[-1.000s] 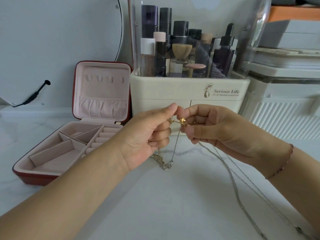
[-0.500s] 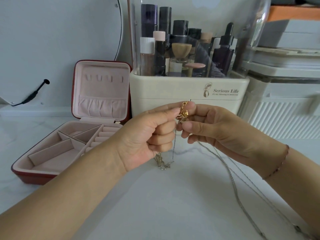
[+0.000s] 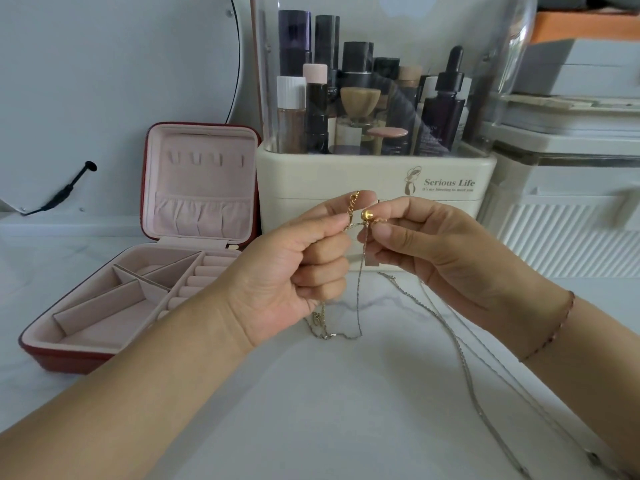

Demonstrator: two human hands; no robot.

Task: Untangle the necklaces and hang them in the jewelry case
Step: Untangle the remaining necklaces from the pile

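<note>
On the white counter (image 3: pixel 329 410), far left, the red jewelry case (image 3: pixel 86 355) lies open with its lid hooks (image 3: pixel 197 159) bare, so nothing is hung yet. In front of the cream organizer (image 3: pixel 346 181), the left hand (image 3: pixel 294 268) and right hand (image 3: pixel 433 251) are raised together, each pinching part of the necklaces. Half a second ago their fingertips pressed one gold clump between them. Now they have drawn slightly apart: the gold chain (image 3: pixel 352 206) stands up from the left pinch, and the gold bead (image 3: pixel 367 214) sits in the right. The silver chain (image 3: pixel 446 327) trails near right across the counter. A small snarl (image 3: pixel 329 336) seems to remain below the left hand, so the untangling looks begun, not finished.
</note>
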